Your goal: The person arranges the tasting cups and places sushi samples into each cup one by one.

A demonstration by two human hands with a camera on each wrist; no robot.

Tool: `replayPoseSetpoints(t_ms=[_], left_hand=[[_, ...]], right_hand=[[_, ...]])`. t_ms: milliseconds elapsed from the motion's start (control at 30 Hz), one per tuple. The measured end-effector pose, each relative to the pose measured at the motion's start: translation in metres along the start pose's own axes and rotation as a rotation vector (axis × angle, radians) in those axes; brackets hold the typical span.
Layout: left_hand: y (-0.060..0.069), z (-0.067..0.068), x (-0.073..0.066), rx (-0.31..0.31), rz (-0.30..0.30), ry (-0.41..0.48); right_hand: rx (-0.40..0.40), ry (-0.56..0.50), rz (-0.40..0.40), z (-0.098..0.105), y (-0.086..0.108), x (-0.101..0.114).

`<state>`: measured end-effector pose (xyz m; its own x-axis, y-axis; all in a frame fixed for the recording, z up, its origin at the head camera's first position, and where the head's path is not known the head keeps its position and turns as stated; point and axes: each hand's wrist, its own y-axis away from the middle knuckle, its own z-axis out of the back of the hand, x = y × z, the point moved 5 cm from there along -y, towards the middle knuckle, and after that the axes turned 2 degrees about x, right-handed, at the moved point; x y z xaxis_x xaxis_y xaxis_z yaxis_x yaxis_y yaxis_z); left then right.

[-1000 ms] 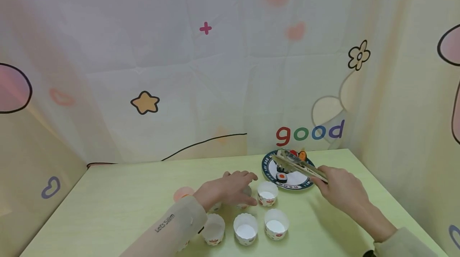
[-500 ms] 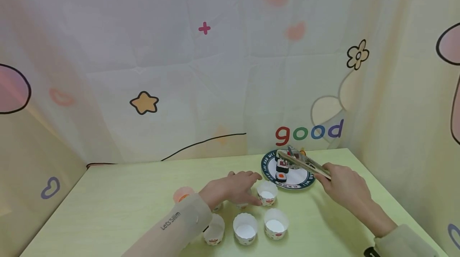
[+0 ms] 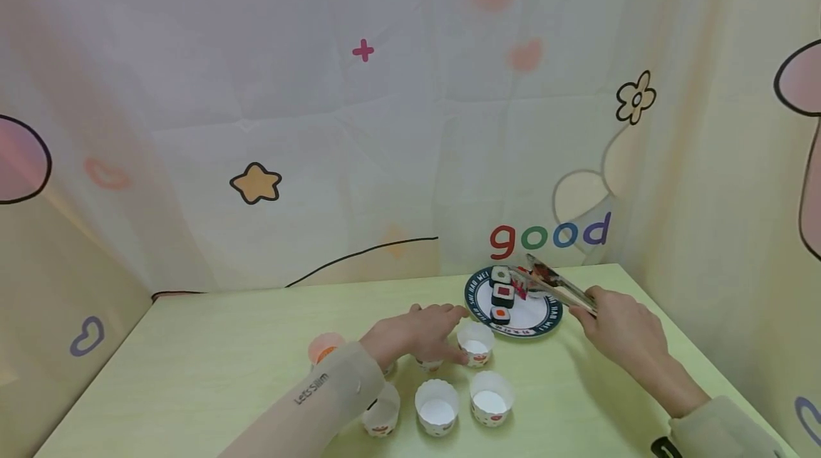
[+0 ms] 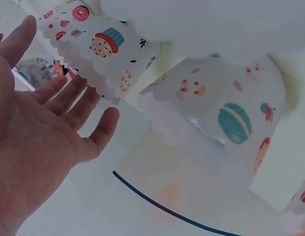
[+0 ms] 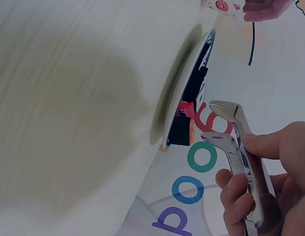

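Metal tongs [image 3: 558, 287] are in my right hand [image 3: 625, 333], gripped by the handles over the right side of a blue-rimmed plate [image 3: 529, 321]. The right wrist view shows the tong tips apart with nothing between them. On the plate lie several sushi pieces [image 3: 503, 295], three in a line at its left; others are partly hidden behind the tongs. My left hand [image 3: 420, 337] reaches beside a white paper baking cup [image 3: 476, 347], its thumb and fingers spread on either side. In the left wrist view the fingers look loosely straight near the cup's scalloped rim; contact is unclear.
More printed baking cups stand in two rows, including a front middle cup [image 3: 437, 409] and a front right cup [image 3: 492, 401]. Some are partly hidden under the left arm. A pinkish-orange round thing [image 3: 326, 347] sits left of the arm. A printed curtain [image 3: 359, 194] hangs behind the table.
The tongs have moved right across the plate, uncovering the sushi pieces on its left. My left hand has shifted slightly right toward the back right cup.
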<state>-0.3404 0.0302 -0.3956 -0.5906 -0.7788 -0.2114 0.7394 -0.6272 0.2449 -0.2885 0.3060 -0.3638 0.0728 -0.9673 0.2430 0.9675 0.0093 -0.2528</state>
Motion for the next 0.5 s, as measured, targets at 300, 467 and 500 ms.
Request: replayPoseSetpoints(t_ms=[300,467,500], left_hand=[[-0.006,-0.002,-0.004,0.001,-0.003,-0.027],[-0.008,-0.003,-0.003,0.007,0.005,-0.013],[-0.008,-0.003,-0.003,0.009,0.007,-0.009]], right_hand=[[0.017,0.002,-0.055,-0.002,-0.001,-0.007],[0.016,-0.002,-0.07,-0.003,-0.001,-0.013],[0.017,-0.003,-0.072,-0.004,-0.001,-0.014]])
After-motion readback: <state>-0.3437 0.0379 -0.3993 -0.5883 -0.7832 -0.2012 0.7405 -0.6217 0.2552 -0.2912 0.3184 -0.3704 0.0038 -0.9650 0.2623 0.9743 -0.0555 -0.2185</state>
